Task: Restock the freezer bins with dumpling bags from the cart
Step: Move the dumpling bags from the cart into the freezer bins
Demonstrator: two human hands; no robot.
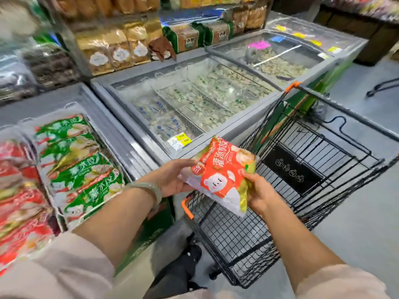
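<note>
An orange dumpling bag (220,171) with a white bear on it is held flat above the near corner of the black wire cart (302,169). My left hand (170,178) grips its left edge and my right hand (259,190) grips its right edge. The cart basket shows no other bags. At the left, an open freezer bin (71,160) holds rows of green dumpling bags, with red bags (19,203) beside them at the far left.
A glass-lidded chest freezer (190,100) with pale frozen packs stands ahead, and another freezer (280,55) lies beyond it. Shelves of bagged snacks (121,46) rise behind the freezers. Grey floor (356,212) opens to the right of the cart.
</note>
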